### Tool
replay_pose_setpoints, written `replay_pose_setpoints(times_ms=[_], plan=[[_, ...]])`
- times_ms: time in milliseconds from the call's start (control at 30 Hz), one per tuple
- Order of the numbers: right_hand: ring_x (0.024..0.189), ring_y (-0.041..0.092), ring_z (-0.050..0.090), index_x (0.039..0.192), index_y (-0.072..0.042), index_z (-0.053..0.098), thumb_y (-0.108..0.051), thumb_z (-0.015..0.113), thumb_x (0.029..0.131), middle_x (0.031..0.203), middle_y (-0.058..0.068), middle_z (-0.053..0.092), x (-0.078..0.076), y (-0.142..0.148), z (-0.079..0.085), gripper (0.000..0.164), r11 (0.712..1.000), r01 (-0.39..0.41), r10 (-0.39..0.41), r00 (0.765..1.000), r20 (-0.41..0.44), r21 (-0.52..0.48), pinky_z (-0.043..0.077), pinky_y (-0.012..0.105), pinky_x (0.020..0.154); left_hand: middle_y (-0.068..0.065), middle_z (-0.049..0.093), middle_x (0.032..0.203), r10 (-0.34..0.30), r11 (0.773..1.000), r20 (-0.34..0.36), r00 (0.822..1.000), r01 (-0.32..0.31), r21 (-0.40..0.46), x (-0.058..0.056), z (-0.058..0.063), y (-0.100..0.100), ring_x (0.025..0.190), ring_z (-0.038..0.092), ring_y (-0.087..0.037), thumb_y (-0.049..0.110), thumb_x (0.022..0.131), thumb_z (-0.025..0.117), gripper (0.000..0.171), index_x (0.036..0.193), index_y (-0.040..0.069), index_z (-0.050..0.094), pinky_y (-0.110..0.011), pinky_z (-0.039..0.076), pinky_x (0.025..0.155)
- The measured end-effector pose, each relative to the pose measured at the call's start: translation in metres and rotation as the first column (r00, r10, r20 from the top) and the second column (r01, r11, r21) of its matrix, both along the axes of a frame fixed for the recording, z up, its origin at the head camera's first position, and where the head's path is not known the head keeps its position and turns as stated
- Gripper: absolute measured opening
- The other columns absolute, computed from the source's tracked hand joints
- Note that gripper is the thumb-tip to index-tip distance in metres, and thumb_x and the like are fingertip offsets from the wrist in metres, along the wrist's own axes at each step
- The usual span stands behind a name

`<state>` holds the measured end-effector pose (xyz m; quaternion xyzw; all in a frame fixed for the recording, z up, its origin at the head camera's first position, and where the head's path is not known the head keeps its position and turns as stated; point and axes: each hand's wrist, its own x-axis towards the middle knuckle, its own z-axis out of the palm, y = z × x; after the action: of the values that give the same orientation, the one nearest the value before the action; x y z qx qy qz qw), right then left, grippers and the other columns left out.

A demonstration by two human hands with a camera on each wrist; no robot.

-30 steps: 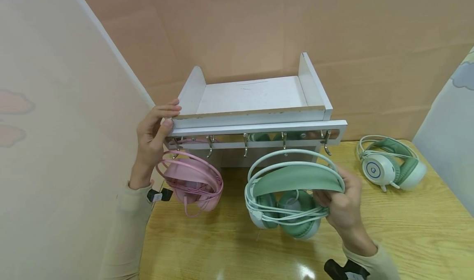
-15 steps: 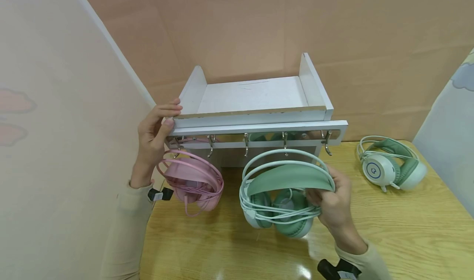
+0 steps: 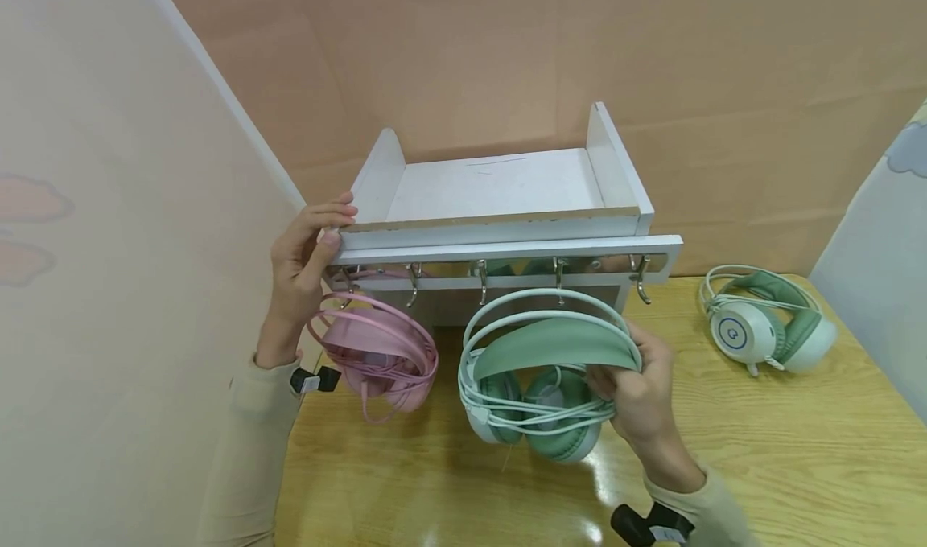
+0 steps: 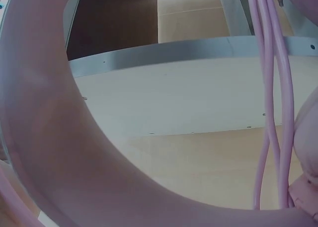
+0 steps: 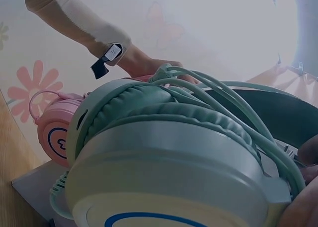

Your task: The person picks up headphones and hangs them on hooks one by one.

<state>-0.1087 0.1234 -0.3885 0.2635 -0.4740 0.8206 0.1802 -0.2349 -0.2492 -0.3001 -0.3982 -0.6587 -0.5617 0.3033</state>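
My right hand grips the right end of the headband of a green headset, whose cable is looped in a bundle below the band. The headset hangs in the air just under the row of metal hooks; its earcup fills the right wrist view. With the thumb in front and the fingers on top, my left hand holds the left corner of a white shelf rack. Below that hand a pink headset hangs at the leftmost hook; its band crosses the left wrist view.
Another green headset lies on the wooden table at the right. A pale wall stands close on the left, and brown paper covers the back. Several hooks line the rack's front rail.
My right hand has carried the green headset slowly to the left beneath the hooks and slightly upward. The left hand and the pink headset stay in place.
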Motion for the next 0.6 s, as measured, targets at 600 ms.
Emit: replay_pose_setpoints(times_ms=[600], plan=[[0.037, 0.02, 0.02, 0.09, -0.004, 0.067, 0.029, 0.026, 0.086, 0.052, 0.006, 0.03, -0.003, -0.011, 0.0, 0.053, 1.0, 0.015, -0.016, 0.999, 0.032, 0.018, 0.014, 0.03, 0.027, -0.006, 0.075, 0.124, 0.005, 1.0, 0.007, 1.0, -0.005, -0.005, -0.001, -0.001, 0.0, 0.14, 0.06, -0.034, -0.004, 0.099, 0.051, 0.024, 0.109, -0.02, 0.065, -0.056, 0.037, 0.129]])
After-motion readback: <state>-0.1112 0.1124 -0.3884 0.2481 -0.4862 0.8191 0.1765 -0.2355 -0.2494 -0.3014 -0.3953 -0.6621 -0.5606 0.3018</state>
